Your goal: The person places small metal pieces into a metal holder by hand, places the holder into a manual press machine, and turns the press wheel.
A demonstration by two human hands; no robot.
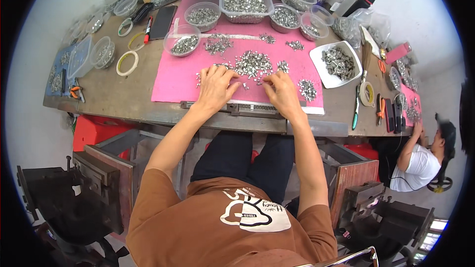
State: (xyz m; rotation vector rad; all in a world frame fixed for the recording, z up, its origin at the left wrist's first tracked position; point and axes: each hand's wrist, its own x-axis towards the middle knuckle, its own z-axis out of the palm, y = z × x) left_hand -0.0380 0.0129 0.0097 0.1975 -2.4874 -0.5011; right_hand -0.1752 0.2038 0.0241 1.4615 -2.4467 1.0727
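Note:
A heap of small shiny metal pieces [253, 63] lies on the pink mat [170, 81] in front of me. At the heap's left edge my left hand [213, 86] rests on the mat. Its fingers are bent and the thumb stands apart from them, with nothing visible held. On the other side, my right hand [283, 94] has its thumb and forefinger close together near a few loose pieces. Whatever may be between those tips is too small to make out. Between my hands and the table edge runs a dark metal strip fixture [255, 109] with small pieces along it.
Tubs of metal pieces [246, 17] line the back, and a white square dish [316, 64] stands right. Tape rolls [127, 63], a red marker [148, 29] and a phone [162, 23] lie left. Pliers [380, 109] lie right. A co-worker [418, 160] sits far right.

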